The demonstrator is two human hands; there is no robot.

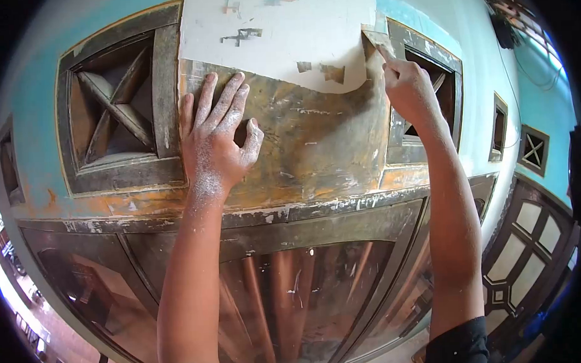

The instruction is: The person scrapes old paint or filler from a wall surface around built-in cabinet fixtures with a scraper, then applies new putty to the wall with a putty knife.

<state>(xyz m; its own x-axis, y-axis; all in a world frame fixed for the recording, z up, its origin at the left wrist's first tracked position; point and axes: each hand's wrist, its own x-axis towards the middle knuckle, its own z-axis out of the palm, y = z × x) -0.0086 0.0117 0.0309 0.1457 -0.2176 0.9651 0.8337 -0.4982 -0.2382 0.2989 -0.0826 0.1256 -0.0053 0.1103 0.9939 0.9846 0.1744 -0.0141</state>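
Observation:
My left hand [215, 126] lies with its fingers spread on a stained brown wall surface [302, 143], just right of a wooden window frame. White dust coats its fingers and wrist. My right hand [410, 88] is raised at the upper right, closed round the handle of a scraper [376, 40]. The scraper's blade meets the wall near the right edge of a white area [285, 28]. That white area has an uneven lower edge and carries several dark, tape-like patches.
Wooden vents with crossed slats stand at left [115, 114] and right [446, 67], set in turquoise wall [40, 145]. Below runs a paint-spotted wooden ledge [291, 210] above glazed panels [307, 296]. A panelled door [523, 250] is at far right, near hanging cables.

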